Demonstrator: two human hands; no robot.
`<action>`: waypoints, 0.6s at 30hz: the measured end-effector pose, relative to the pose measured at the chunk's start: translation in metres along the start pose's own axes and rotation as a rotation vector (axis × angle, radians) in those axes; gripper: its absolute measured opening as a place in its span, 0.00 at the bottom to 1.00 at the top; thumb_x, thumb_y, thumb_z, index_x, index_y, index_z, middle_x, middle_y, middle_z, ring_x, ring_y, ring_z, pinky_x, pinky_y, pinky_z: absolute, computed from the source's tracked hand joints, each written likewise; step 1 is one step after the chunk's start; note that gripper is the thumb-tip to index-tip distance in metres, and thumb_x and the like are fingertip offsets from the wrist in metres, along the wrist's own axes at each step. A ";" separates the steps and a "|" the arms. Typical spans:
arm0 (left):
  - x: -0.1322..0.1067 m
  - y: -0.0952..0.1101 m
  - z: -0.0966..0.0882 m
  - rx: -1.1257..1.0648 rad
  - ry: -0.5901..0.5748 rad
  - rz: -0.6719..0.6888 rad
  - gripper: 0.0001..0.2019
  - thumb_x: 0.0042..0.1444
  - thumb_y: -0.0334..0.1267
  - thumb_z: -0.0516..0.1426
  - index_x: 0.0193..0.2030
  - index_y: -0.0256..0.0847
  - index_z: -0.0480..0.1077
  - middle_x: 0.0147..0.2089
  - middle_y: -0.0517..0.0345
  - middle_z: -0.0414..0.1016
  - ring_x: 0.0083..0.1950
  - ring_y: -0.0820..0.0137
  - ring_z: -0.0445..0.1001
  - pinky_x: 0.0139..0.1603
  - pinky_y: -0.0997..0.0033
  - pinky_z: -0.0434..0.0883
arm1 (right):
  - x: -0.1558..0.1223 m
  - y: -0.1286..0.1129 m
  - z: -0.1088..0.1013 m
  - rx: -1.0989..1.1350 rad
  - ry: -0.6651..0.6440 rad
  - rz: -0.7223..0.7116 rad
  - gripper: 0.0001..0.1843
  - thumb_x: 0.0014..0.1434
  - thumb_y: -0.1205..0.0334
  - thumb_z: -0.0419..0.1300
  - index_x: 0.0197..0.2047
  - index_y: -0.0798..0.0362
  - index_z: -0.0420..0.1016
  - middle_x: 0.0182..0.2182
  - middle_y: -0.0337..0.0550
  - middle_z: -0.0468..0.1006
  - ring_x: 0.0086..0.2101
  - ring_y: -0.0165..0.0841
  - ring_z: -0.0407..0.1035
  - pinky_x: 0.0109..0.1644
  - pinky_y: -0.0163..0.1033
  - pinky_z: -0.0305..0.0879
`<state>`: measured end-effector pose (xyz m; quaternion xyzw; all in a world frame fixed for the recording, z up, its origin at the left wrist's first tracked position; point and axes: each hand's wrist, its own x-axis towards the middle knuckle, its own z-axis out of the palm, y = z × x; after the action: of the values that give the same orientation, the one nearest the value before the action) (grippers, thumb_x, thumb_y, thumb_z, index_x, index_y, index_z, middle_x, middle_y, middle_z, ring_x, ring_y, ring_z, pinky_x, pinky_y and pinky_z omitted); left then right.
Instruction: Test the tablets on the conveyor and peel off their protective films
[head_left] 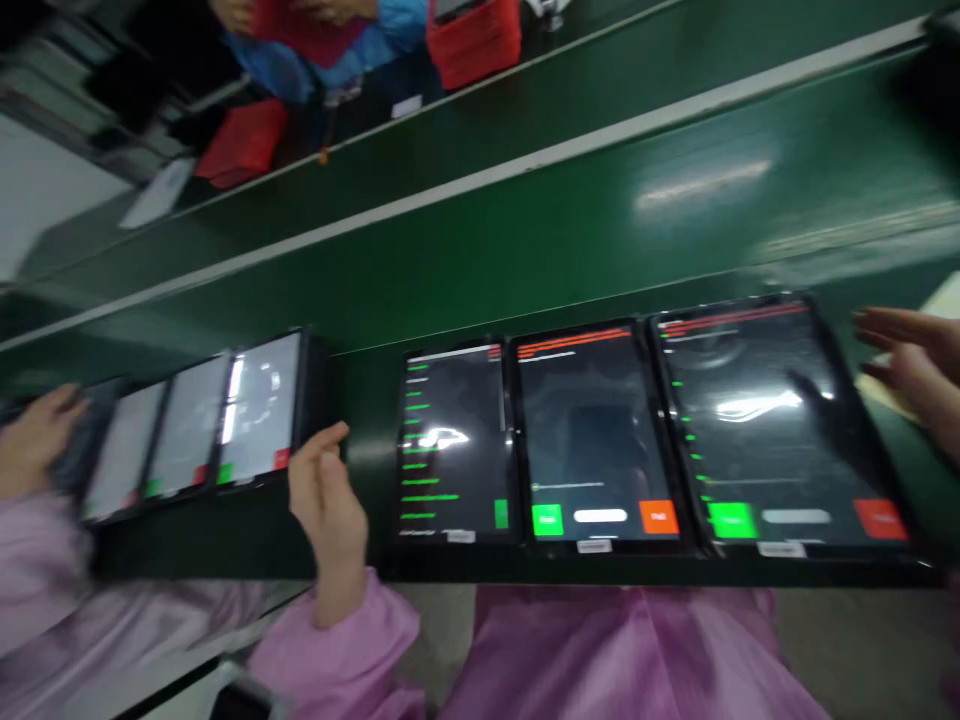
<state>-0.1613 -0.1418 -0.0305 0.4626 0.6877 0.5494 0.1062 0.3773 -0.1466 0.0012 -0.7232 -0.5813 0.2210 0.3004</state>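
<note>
At the far left, a co-worker's hand [37, 430] in a pink sleeve rests on a dark device [79, 450]. Three bright tablets [195, 425] stand along the near edge of the green conveyor belt [570, 240]. The left hand [326, 500] is open, empty and just beside them. Three dark tablets [600, 440] with green and red buttons come next; the open, empty right hand [907, 375] hovers near the last one's right edge.

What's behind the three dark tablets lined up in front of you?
Behind the dark tablets runs a green belt, edged by a white strip. Whatever lies beneath the tablets is covered by them and cannot be seen.
</note>
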 end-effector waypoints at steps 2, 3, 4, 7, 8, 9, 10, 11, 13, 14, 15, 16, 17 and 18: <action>0.030 -0.002 0.025 -0.094 -0.136 -0.163 0.35 0.45 0.80 0.63 0.36 0.46 0.75 0.43 0.55 0.82 0.51 0.53 0.77 0.63 0.37 0.72 | 0.029 -0.016 0.006 0.297 -0.077 0.174 0.32 0.74 0.40 0.59 0.71 0.51 0.69 0.69 0.54 0.69 0.67 0.45 0.64 0.67 0.49 0.63; 0.043 -0.002 0.038 -0.138 -0.197 -0.226 0.38 0.41 0.83 0.62 0.34 0.46 0.74 0.42 0.55 0.82 0.51 0.53 0.77 0.64 0.34 0.71 | 0.042 -0.020 0.012 0.328 -0.076 0.182 0.31 0.75 0.41 0.57 0.70 0.52 0.70 0.69 0.53 0.69 0.67 0.43 0.64 0.69 0.47 0.61; 0.053 -0.002 0.051 -0.182 -0.247 -0.277 0.41 0.36 0.86 0.62 0.32 0.46 0.74 0.41 0.56 0.83 0.53 0.52 0.76 0.66 0.32 0.69 | 0.054 -0.021 0.018 0.347 -0.093 0.181 0.28 0.75 0.42 0.56 0.68 0.51 0.71 0.68 0.50 0.71 0.66 0.41 0.66 0.69 0.45 0.62; 0.070 0.002 0.079 -0.274 -0.341 -0.357 0.44 0.27 0.88 0.63 0.32 0.46 0.75 0.43 0.59 0.85 0.62 0.47 0.73 0.74 0.31 0.60 | 0.075 -0.012 0.037 0.404 -0.112 0.166 0.34 0.72 0.30 0.52 0.65 0.47 0.74 0.63 0.47 0.76 0.57 0.41 0.75 0.61 0.46 0.73; 0.071 0.004 0.084 -0.284 -0.358 -0.362 0.44 0.26 0.87 0.64 0.33 0.46 0.76 0.44 0.61 0.85 0.64 0.46 0.71 0.75 0.31 0.57 | 0.076 -0.008 0.042 0.415 -0.107 0.158 0.37 0.69 0.26 0.53 0.64 0.45 0.75 0.60 0.46 0.78 0.54 0.41 0.77 0.58 0.47 0.76; 0.071 0.006 0.087 -0.282 -0.372 -0.358 0.44 0.26 0.87 0.64 0.33 0.47 0.76 0.45 0.62 0.85 0.64 0.45 0.71 0.77 0.31 0.55 | 0.076 -0.005 0.045 0.423 -0.101 0.151 0.39 0.66 0.22 0.54 0.62 0.44 0.76 0.58 0.45 0.80 0.51 0.42 0.78 0.55 0.47 0.78; 0.069 0.007 0.089 -0.273 -0.374 -0.349 0.43 0.27 0.86 0.65 0.33 0.47 0.77 0.45 0.63 0.85 0.64 0.46 0.71 0.78 0.32 0.53 | 0.074 -0.004 0.048 0.429 -0.097 0.146 0.40 0.64 0.20 0.55 0.61 0.43 0.77 0.55 0.44 0.81 0.49 0.42 0.79 0.51 0.47 0.79; 0.068 0.007 0.091 -0.261 -0.365 -0.334 0.43 0.28 0.86 0.65 0.33 0.47 0.76 0.44 0.63 0.85 0.63 0.47 0.71 0.79 0.34 0.51 | 0.072 -0.004 0.049 0.437 -0.093 0.142 0.40 0.63 0.19 0.56 0.61 0.42 0.77 0.51 0.44 0.82 0.46 0.41 0.79 0.48 0.46 0.80; 0.066 0.005 0.093 -0.257 -0.329 -0.302 0.41 0.31 0.85 0.65 0.31 0.46 0.75 0.40 0.62 0.83 0.59 0.50 0.72 0.80 0.36 0.50 | 0.069 -0.006 0.049 0.443 -0.084 0.167 0.39 0.64 0.20 0.56 0.61 0.42 0.78 0.45 0.43 0.83 0.40 0.39 0.79 0.41 0.42 0.78; 0.065 0.003 0.094 -0.271 -0.308 -0.294 0.40 0.34 0.85 0.64 0.31 0.46 0.74 0.38 0.61 0.82 0.57 0.52 0.73 0.80 0.37 0.51 | 0.068 -0.009 0.047 0.443 -0.079 0.188 0.39 0.65 0.21 0.56 0.61 0.43 0.78 0.44 0.43 0.83 0.38 0.38 0.78 0.39 0.41 0.76; 0.065 0.001 0.094 -0.290 -0.297 -0.292 0.39 0.39 0.84 0.64 0.32 0.46 0.74 0.37 0.60 0.80 0.55 0.54 0.73 0.79 0.37 0.53 | 0.067 -0.012 0.046 0.442 -0.074 0.210 0.38 0.66 0.23 0.56 0.62 0.44 0.78 0.43 0.44 0.83 0.36 0.36 0.78 0.36 0.39 0.75; 0.065 -0.002 0.095 -0.309 -0.292 -0.294 0.37 0.45 0.82 0.62 0.33 0.45 0.73 0.36 0.59 0.79 0.53 0.56 0.73 0.78 0.38 0.57 | 0.065 -0.015 0.044 0.450 -0.073 0.235 0.38 0.67 0.24 0.56 0.63 0.45 0.78 0.42 0.45 0.84 0.35 0.36 0.77 0.34 0.38 0.73; 0.065 -0.004 0.095 -0.325 -0.297 -0.298 0.34 0.52 0.79 0.61 0.34 0.45 0.73 0.36 0.58 0.78 0.51 0.58 0.73 0.75 0.41 0.62 | 0.063 -0.017 0.042 0.448 -0.081 0.253 0.36 0.69 0.26 0.56 0.64 0.45 0.77 0.42 0.46 0.84 0.33 0.35 0.77 0.32 0.37 0.71; 0.065 -0.007 0.094 -0.334 -0.304 -0.300 0.32 0.57 0.76 0.59 0.35 0.44 0.73 0.37 0.57 0.78 0.49 0.59 0.73 0.71 0.45 0.68 | 0.061 -0.019 0.039 0.404 -0.087 0.230 0.35 0.71 0.28 0.55 0.64 0.45 0.77 0.43 0.47 0.84 0.32 0.35 0.78 0.31 0.37 0.70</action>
<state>-0.1393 -0.0309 -0.0475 0.4086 0.6246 0.5577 0.3632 0.3515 -0.0781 -0.0124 -0.6996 -0.4516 0.3964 0.3867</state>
